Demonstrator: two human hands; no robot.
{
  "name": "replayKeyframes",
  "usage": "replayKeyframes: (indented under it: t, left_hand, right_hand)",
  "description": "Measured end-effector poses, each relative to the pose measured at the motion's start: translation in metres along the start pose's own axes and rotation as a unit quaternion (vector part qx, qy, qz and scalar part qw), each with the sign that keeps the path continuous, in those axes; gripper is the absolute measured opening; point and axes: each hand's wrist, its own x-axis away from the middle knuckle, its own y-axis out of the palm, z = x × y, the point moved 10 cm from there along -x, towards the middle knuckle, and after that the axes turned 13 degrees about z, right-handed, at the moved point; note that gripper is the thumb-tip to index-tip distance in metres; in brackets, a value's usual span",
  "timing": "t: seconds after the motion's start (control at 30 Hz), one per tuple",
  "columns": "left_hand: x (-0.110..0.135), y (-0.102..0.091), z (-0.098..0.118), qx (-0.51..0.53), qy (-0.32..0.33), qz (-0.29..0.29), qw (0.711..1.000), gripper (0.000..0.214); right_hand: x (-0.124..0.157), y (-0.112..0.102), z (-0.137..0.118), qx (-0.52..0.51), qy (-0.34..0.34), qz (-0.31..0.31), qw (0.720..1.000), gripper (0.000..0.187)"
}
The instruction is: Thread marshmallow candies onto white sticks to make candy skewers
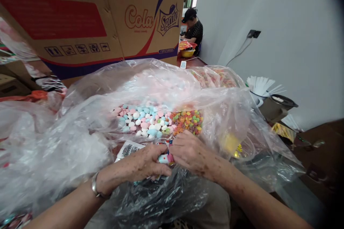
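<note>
1. Hands close together: your left hand [146, 161] and right hand [192, 154] both look pinched on one small printed packet [164, 158].
2. Packet sits between your fingertips, mostly covered by them. Looks mid-handling, not finished; filled, open or sealed, can't tell.
3. Crumpled clear plastic bag [161, 200] lies over your lap, just below your hands. Contents unclear.
4. White printed sheet [129, 149] is beside your left hand, partly hidden by it.
5. Just beyond your hands: pastel candies [147, 120] and ring candies [189, 120], side by side, loose. Plenty left, judging by both piles.
6. Colorful bits [20, 219] at lower left; can't say if done pieces. Completed count: can't tell.
7. Farther out: white sticks [260, 84] on your right, cardboard box [115, 14] behind the candies, co-worker [197, 32] beyond the tabletop [194, 63].
</note>
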Motion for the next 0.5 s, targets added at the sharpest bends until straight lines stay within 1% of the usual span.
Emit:
replayKeyframes:
  t: [0.03,0.1,0.17,0.2,0.23,0.3,0.37,0.4,0.43,0.47,0.5]
  left_hand:
    - [0.001,-0.001,0.003,0.005,0.0,0.007,1.0,0.029]
    - [0.004,-0.006,0.01,0.022,-0.005,0.03,0.999,0.026]
    - [0.006,-0.013,0.016,0.043,-0.018,0.062,0.997,0.03]
    - [0.007,-0.015,0.016,0.054,-0.03,0.076,0.995,0.034]
    - [0.007,-0.016,0.016,0.063,-0.042,0.087,0.993,0.037]
    - [0.005,-0.017,0.014,0.074,-0.051,0.107,0.99,0.04]
    - [0.003,-0.017,0.01,0.086,-0.048,0.129,0.987,0.041]
    - [0.001,-0.018,0.009,0.097,-0.046,0.143,0.984,0.04]
    - [0.0,-0.019,0.006,0.109,-0.046,0.155,0.981,0.04]
    - [-0.002,-0.021,0.004,0.121,-0.049,0.171,0.977,0.04]
    - [-0.003,-0.024,0.001,0.13,-0.051,0.193,0.971,0.039]
  right_hand:
    - [-0.001,-0.004,0.003,-0.005,0.014,0.013,1.0,0.019]
    - [-0.002,-0.02,0.016,-0.017,0.061,0.047,0.997,0.014]
    - [0.0,-0.035,0.028,-0.023,0.096,0.068,0.993,0.017]
    - [0.0,-0.039,0.03,-0.028,0.095,0.071,0.993,0.021]
    - [0.0,-0.04,0.029,-0.035,0.087,0.07,0.993,0.025]
    - [-0.001,-0.036,0.025,-0.061,0.07,0.06,0.994,0.029]
    - [-0.002,-0.026,0.023,-0.1,0.084,0.058,0.99,0.03]
    - [-0.002,-0.021,0.026,-0.129,0.114,0.066,0.983,0.03]
    - [-0.001,-0.016,0.032,-0.166,0.161,0.083,0.969,0.027]
    - [0.002,-0.012,0.04,-0.213,0.218,0.111,0.946,0.022]
    - [0.007,-0.008,0.049,-0.266,0.28,0.143,0.911,0.016]
